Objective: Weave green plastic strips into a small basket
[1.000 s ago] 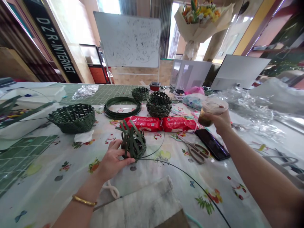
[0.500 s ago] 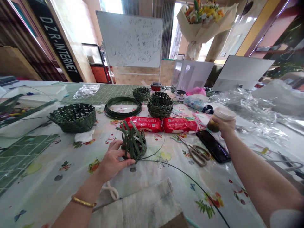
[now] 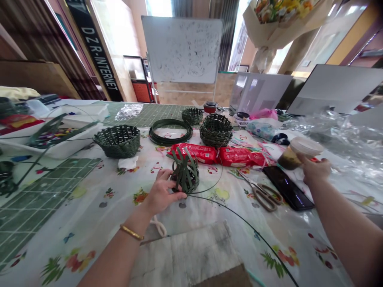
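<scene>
Cup [image 3: 295,155] lower now, snug in right hand [image 3: 315,171] fingers; left hand [image 3: 160,195] fingers around half-woven basket [image 3: 185,175].

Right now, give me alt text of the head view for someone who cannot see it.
The left hand holds a half-woven green basket on the floral tablecloth, while the right hand holds a lidded plastic cup near a black phone. Scissors lie between the hands.

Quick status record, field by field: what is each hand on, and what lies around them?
Left: left hand grips half-woven basket on table
Right: right hand holds lidded cup
Between hands: scissors, phone, red packets
Behind: strip coil, finished basket
</scene>
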The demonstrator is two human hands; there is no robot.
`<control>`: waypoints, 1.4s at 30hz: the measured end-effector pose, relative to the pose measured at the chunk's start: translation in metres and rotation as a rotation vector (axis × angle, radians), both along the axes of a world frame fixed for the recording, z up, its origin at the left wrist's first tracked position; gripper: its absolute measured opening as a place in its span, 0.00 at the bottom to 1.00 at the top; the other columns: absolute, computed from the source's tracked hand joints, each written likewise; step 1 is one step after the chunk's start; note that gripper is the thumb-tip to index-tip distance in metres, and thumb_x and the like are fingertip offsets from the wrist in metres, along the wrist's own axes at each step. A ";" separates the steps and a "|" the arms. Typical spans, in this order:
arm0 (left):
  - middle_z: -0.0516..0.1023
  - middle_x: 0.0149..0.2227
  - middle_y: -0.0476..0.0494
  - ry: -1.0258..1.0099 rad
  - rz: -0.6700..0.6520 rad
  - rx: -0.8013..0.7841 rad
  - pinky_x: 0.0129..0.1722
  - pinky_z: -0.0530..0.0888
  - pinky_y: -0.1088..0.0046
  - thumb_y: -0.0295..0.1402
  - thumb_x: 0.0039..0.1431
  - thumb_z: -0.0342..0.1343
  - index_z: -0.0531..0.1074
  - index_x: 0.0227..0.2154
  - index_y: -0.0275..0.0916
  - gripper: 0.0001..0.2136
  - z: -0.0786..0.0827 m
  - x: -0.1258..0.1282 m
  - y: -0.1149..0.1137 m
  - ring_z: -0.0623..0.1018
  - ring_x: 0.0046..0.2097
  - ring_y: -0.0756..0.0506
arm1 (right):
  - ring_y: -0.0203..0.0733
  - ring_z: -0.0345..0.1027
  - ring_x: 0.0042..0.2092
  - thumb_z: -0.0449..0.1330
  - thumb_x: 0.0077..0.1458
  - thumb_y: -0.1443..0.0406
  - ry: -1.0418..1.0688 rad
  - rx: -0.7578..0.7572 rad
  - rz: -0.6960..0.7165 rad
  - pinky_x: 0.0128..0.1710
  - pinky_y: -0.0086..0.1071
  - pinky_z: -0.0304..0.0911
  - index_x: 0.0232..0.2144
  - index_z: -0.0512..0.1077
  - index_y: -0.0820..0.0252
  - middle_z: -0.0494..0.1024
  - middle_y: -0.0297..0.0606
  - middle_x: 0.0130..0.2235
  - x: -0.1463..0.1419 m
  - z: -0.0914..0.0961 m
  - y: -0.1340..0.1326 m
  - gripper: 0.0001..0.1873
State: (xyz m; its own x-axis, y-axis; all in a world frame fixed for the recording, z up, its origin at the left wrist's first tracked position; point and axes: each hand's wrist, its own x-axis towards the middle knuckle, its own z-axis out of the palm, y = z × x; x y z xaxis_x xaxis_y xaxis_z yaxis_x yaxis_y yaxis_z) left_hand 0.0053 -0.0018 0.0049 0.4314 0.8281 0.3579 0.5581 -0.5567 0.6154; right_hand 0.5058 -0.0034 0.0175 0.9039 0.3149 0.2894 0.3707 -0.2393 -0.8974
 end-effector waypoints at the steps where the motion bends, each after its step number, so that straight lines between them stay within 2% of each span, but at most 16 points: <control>1: 0.69 0.38 0.43 0.001 -0.003 -0.007 0.54 0.60 0.53 0.35 0.43 0.64 0.77 0.21 0.40 0.05 0.001 0.000 0.000 0.64 0.48 0.39 | 0.60 0.66 0.48 0.68 0.36 0.57 0.019 0.020 -0.052 0.37 0.47 0.61 0.41 0.62 0.59 0.67 0.65 0.47 -0.005 0.001 -0.005 0.30; 3: 0.69 0.38 0.42 0.004 -0.012 -0.017 0.54 0.60 0.52 0.34 0.43 0.65 0.77 0.21 0.40 0.05 0.003 0.001 -0.001 0.64 0.48 0.39 | 0.55 0.69 0.42 0.64 0.42 0.59 0.053 0.078 -0.075 0.32 0.44 0.62 0.39 0.64 0.59 0.70 0.58 0.42 -0.021 0.005 -0.016 0.21; 5: 0.69 0.37 0.42 0.001 -0.012 -0.015 0.54 0.59 0.53 0.34 0.42 0.65 0.76 0.20 0.40 0.05 0.004 0.001 -0.001 0.65 0.48 0.39 | 0.46 0.70 0.33 0.64 0.42 0.61 0.067 0.109 0.035 0.28 0.39 0.62 0.30 0.68 0.57 0.73 0.46 0.33 -0.051 0.010 -0.029 0.12; 6: 0.69 0.37 0.43 -0.003 -0.010 -0.009 0.54 0.59 0.53 0.34 0.42 0.65 0.76 0.20 0.40 0.05 0.003 0.001 -0.001 0.65 0.48 0.39 | 0.42 0.68 0.29 0.65 0.41 0.61 0.078 0.116 0.135 0.27 0.37 0.62 0.27 0.69 0.56 0.72 0.41 0.28 -0.070 0.014 -0.036 0.10; 7: 0.70 0.37 0.43 -0.009 -0.005 -0.003 0.54 0.60 0.54 0.34 0.42 0.65 0.76 0.20 0.40 0.05 0.002 0.002 -0.001 0.65 0.48 0.39 | 0.40 0.66 0.26 0.65 0.42 0.61 0.105 0.134 0.318 0.27 0.36 0.63 0.26 0.70 0.56 0.71 0.38 0.26 -0.091 0.019 -0.042 0.09; 9: 0.70 0.38 0.43 -0.028 -0.001 -0.007 0.54 0.61 0.56 0.34 0.43 0.65 0.76 0.21 0.40 0.06 -0.002 0.002 0.000 0.65 0.48 0.40 | 0.40 0.66 0.26 0.65 0.43 0.58 0.105 -0.025 0.735 0.28 0.36 0.64 0.27 0.71 0.57 0.72 0.37 0.24 -0.139 0.028 -0.055 0.10; 12: 0.69 0.40 0.43 -0.077 -0.010 -0.054 0.52 0.64 0.60 0.34 0.43 0.66 0.76 0.22 0.39 0.06 -0.007 0.001 0.000 0.67 0.48 0.41 | 0.43 0.70 0.31 0.60 0.50 0.57 -0.223 -0.217 1.145 0.31 0.37 0.66 0.28 0.72 0.55 0.75 0.37 0.29 -0.207 0.037 -0.066 0.09; 15: 0.69 0.40 0.44 -0.097 -0.028 -0.080 0.53 0.64 0.62 0.35 0.43 0.66 0.77 0.23 0.39 0.06 -0.008 -0.001 0.001 0.67 0.48 0.42 | 0.46 0.71 0.38 0.56 0.55 0.62 -0.640 -0.255 1.316 0.39 0.41 0.66 0.34 0.71 0.55 0.77 0.39 0.35 -0.258 0.032 -0.065 0.06; 18: 0.69 0.40 0.44 -0.100 -0.056 -0.072 0.53 0.64 0.63 0.37 0.44 0.65 0.77 0.25 0.41 0.07 -0.009 -0.002 0.001 0.67 0.48 0.42 | 0.48 0.69 0.44 0.55 0.56 0.65 -0.879 -0.202 1.375 0.48 0.44 0.61 0.38 0.69 0.58 0.77 0.43 0.39 -0.287 0.015 -0.057 0.07; 20: 0.68 0.40 0.45 -0.107 -0.055 -0.060 0.52 0.64 0.64 0.37 0.44 0.65 0.77 0.25 0.41 0.07 -0.009 -0.002 0.002 0.67 0.48 0.42 | 0.47 0.70 0.41 0.53 0.57 0.66 -0.898 -0.227 1.374 0.46 0.43 0.62 0.38 0.69 0.59 0.77 0.43 0.36 -0.298 0.003 -0.052 0.07; 24: 0.68 0.39 0.45 -0.117 -0.036 -0.070 0.51 0.65 0.64 0.36 0.42 0.67 0.78 0.24 0.41 0.06 -0.011 -0.001 0.003 0.67 0.48 0.42 | 0.40 0.70 0.31 0.52 0.57 0.65 -0.634 -0.350 1.367 0.29 0.30 0.61 0.34 0.71 0.59 0.77 0.38 0.31 -0.309 -0.015 -0.044 0.07; 27: 0.68 0.39 0.44 -0.110 -0.037 -0.086 0.51 0.65 0.63 0.35 0.41 0.67 0.78 0.25 0.41 0.06 -0.011 -0.002 0.004 0.67 0.48 0.41 | 0.34 0.65 0.26 0.54 0.56 0.64 -0.391 -0.343 1.390 0.24 0.26 0.55 0.27 0.70 0.59 0.74 0.33 0.24 -0.312 -0.022 -0.040 0.08; 30: 0.69 0.40 0.43 -0.073 -0.050 -0.088 0.52 0.65 0.61 0.35 0.42 0.66 0.79 0.26 0.42 0.06 -0.008 -0.003 0.004 0.66 0.49 0.40 | 0.32 0.61 0.23 0.56 0.53 0.65 -0.279 -0.329 1.378 0.23 0.24 0.52 0.25 0.70 0.60 0.71 0.30 0.20 -0.314 -0.024 -0.038 0.07; 35: 0.70 0.38 0.43 -0.044 -0.006 -0.026 0.49 0.66 0.63 0.40 0.45 0.64 0.78 0.24 0.40 0.09 -0.005 0.002 0.001 0.67 0.46 0.41 | 0.31 0.59 0.22 0.56 0.53 0.64 -0.264 -0.354 1.387 0.22 0.24 0.51 0.24 0.69 0.60 0.69 0.29 0.19 -0.310 -0.025 -0.037 0.08; 40: 0.70 0.35 0.42 -0.085 -0.044 0.033 0.47 0.65 0.63 0.46 0.57 0.49 0.76 0.21 0.38 0.20 -0.005 0.004 0.000 0.68 0.43 0.42 | 0.34 0.66 0.27 0.56 0.54 0.67 -0.408 -0.358 1.409 0.27 0.26 0.55 0.28 0.73 0.60 0.75 0.33 0.25 -0.303 -0.017 -0.034 0.06; 42: 0.70 0.36 0.42 -0.064 -0.078 0.013 0.49 0.64 0.63 0.47 0.55 0.53 0.76 0.23 0.38 0.17 -0.005 0.001 0.001 0.68 0.45 0.42 | 0.37 0.68 0.31 0.56 0.53 0.69 -0.522 -0.372 1.414 0.30 0.27 0.58 0.30 0.74 0.59 0.76 0.36 0.30 -0.304 -0.010 -0.033 0.07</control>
